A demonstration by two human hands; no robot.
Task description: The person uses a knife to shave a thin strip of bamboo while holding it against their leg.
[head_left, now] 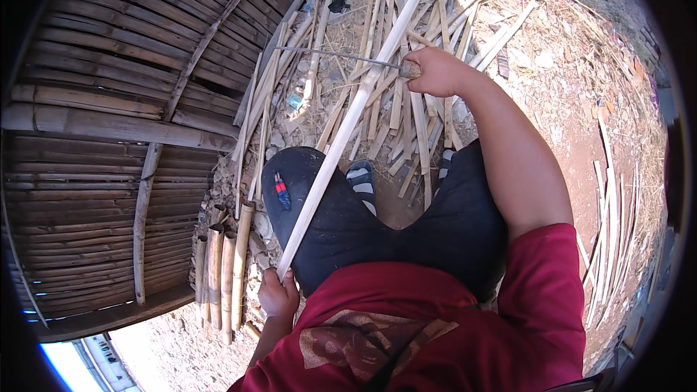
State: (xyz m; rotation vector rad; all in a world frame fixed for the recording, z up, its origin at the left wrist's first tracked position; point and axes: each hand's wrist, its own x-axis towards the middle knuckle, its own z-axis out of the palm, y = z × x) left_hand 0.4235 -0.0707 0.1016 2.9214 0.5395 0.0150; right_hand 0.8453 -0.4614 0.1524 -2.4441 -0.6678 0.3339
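A long pale bamboo strip [334,160] slants from beside my left hip, across my left thigh, to the far middle. My left hand [279,295] is closed around its near end. Farther out, my right hand [441,72] grips the handle of a knife [334,54]. Its long thin blade points left and meets the strip near the strip's far part; whether it has cut in cannot be made out. My legs [305,196] are bent and apart, and the strip passes over the left one.
Split bamboo pieces [417,127] lie in a loose pile beyond my sandalled feet [361,183]. A slatted bamboo wall [87,167] stands at left, with several short bamboo poles [228,268] near its base. More thin strips [610,225] lie on the ground at right.
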